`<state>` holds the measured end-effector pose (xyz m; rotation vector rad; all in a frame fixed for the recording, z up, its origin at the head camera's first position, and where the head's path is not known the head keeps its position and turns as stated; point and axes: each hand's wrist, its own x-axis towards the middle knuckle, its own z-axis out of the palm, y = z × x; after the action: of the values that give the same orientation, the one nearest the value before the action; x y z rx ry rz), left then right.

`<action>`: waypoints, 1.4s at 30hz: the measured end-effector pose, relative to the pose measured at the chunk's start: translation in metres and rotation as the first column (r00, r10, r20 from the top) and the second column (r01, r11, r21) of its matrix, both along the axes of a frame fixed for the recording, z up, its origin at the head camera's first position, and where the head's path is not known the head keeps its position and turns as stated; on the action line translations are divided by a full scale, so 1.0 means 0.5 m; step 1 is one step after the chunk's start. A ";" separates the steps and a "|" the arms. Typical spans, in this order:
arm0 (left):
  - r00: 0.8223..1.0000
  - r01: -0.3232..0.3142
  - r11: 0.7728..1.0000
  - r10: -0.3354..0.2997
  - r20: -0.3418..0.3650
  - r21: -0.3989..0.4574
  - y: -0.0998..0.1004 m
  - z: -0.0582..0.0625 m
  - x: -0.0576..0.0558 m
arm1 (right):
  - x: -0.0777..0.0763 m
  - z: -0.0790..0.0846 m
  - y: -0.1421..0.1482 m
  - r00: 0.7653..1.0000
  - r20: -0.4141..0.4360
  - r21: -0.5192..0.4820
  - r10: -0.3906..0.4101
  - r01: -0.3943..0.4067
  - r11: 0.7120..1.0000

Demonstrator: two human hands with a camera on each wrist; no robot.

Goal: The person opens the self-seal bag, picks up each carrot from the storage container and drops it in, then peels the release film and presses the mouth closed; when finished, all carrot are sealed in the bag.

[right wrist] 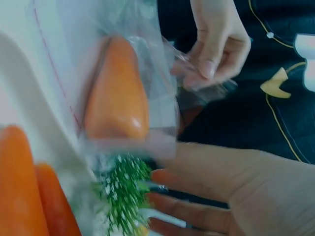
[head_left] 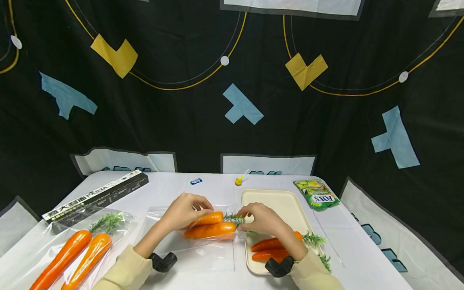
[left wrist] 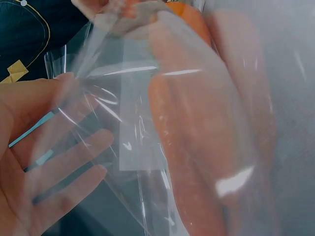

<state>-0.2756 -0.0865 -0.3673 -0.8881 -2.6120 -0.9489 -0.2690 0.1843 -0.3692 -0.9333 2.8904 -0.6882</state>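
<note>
In the head view a clear plastic bag (head_left: 217, 253) lies mid-table with two orange toy carrots (head_left: 211, 230) inside. Their green leaves (head_left: 232, 218) stick out toward the bag's right end. My left hand (head_left: 188, 210) is over the bag's upper side; the right wrist view shows that hand (right wrist: 219, 56) pinching the film between thumb and fingers. At the right end, my right hand (head_left: 262, 219) reaches the leaves. Its thumb is at the bag's edge and its straight fingers (right wrist: 189, 209) lie beside the leaves, apart from the thumb.
Under the right forearm, more carrots (head_left: 268, 245) lie on a cream tray (head_left: 275, 198). At left, another clear bag holds two carrots (head_left: 88, 257), near a long black box (head_left: 98, 196). A green candy bag (head_left: 317, 194), a small blue packet (head_left: 196, 181) and a yellow item (head_left: 239, 181) lie farther back.
</note>
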 end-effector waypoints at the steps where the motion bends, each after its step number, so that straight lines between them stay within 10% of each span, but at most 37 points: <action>1: 1.000 -0.002 1.000 0.002 0.000 -0.002 0.000 0.001 0.000 | 0.002 0.000 0.008 1.000 -0.003 0.016 -0.007 0.007 1.000; 13: 1.000 -0.018 1.000 0.018 0.025 -0.025 0.001 0.002 0.002 | 0.007 -0.022 0.019 0.979 -0.188 -0.022 -0.082 0.079 0.997; 31: 0.992 0.078 0.994 -0.069 0.105 -0.081 0.010 -0.007 -0.001 | 0.026 -0.008 0.009 0.995 -0.034 -0.184 0.090 -0.095 0.978; 42: 0.975 0.155 0.952 -0.104 0.199 -0.263 0.024 0.044 -0.057 | 0.092 -0.007 0.024 0.987 -0.082 0.012 0.137 -0.137 0.991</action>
<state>-0.3039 -0.0745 -0.3451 -1.0992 -2.9265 -0.7355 -0.2231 0.1963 -0.3728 -1.1732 2.8608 -0.6440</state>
